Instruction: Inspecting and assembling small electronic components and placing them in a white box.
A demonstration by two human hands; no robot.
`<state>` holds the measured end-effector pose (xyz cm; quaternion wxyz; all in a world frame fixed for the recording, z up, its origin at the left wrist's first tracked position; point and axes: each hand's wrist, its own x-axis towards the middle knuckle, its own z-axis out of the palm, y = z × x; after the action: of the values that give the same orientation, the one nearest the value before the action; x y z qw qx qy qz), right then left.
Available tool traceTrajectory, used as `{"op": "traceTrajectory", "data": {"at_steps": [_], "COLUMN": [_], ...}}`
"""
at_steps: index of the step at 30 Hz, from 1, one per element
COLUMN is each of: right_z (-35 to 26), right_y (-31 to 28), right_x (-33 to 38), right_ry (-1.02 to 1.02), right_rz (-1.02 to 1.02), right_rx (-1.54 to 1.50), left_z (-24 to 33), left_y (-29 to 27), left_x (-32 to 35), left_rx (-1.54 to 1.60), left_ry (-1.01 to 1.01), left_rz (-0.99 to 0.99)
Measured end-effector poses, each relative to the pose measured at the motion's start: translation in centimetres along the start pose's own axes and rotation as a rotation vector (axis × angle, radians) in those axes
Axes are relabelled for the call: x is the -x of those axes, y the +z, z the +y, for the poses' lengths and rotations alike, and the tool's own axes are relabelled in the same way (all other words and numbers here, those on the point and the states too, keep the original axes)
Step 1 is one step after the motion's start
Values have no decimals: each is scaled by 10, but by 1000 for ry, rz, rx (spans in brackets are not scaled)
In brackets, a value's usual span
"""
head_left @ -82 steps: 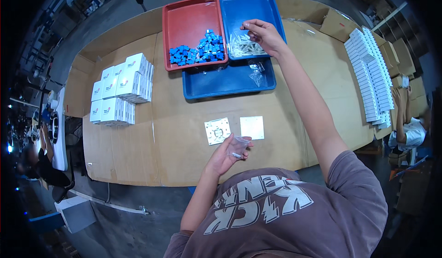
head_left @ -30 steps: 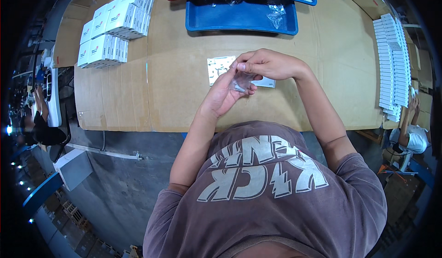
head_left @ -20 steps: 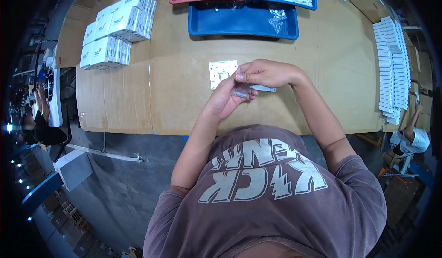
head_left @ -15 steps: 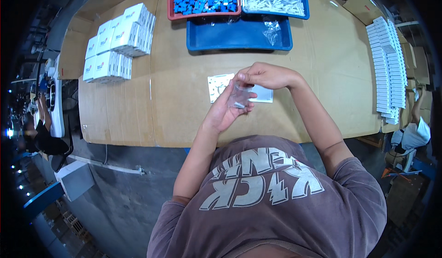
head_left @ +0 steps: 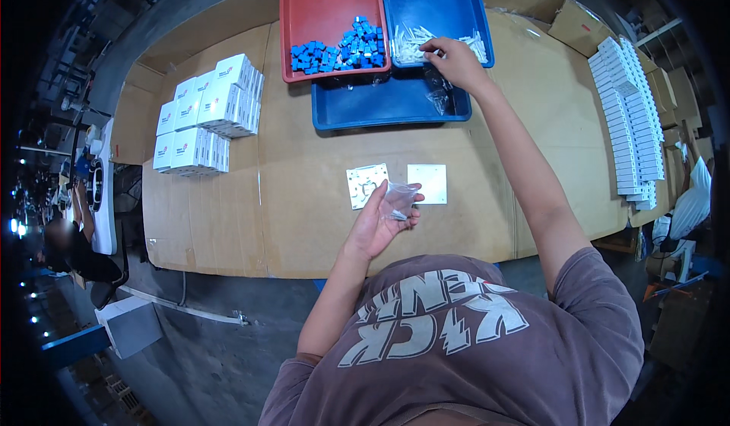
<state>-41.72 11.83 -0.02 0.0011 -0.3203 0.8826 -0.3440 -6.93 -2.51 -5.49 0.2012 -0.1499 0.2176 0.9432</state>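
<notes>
The cardboard-covered desk (head_left: 304, 220) is stretching out beneath my hands, and on its far side a blue tray (head_left: 433, 0) is sitting under my right hand (head_left: 458, 65), ahead and rightward of my left hand (head_left: 376, 228). A red tray (head_left: 331, 4) is standing just left of my right hand. Nearer to me, two flat white plates are lying just beyond my left hand: a patterned plate (head_left: 365, 182) past its thumb, a plain plate (head_left: 430, 184) to its right. That left hand is turning its palm up, thumb and fingers pinching a clear plastic bag (head_left: 399, 198), well apart from the tray. My right hand is much the nearer to the slim white pieces (head_left: 411, 39), which are lying jumbled around its fingertips, long axes pointing many ways. Its thumb and fingers are curling inward, though I cannot tell whether they are pinching a piece. Low inside the bag, a small pale item (head_left: 398, 215) is showing.
</notes>
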Motion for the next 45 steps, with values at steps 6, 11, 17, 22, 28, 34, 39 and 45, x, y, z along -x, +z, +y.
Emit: {"op": "traceTrajectory", "data": {"at_steps": [6, 11, 17, 22, 28, 34, 39, 45], "right_z": [-7, -8, 10, 12, -17, -38, -54, -72], "right_y": [29, 24, 14, 1, -8, 1, 39, 55], "right_x": [-11, -23, -30, -25, 13, 78, 141, 179], "right_ry": [-100, -51, 4, 354, 330, 334, 520, 553], "right_rz": [57, 61, 160, 162, 56, -185, -233, -260], "right_rx": [184, 241, 219, -980, -1380, -1401, -1234, -1207], "left_z": [-2, -2, 0, 4, -1, 4, 7, 6], "left_y": [-2, -1, 1, 9, 5, 0, -7, -5], "left_x": [0, 1, -2, -2, -3, -3, -6, -7], "left_rx": [-36, -46, -39, -8, -49, 114, 45, 101], "left_ry": [11, 5, 1, -8, -9, 18, 130, 133], "left_rz": [1, 12, -6, -4, 40, 10, 21, 81]}}
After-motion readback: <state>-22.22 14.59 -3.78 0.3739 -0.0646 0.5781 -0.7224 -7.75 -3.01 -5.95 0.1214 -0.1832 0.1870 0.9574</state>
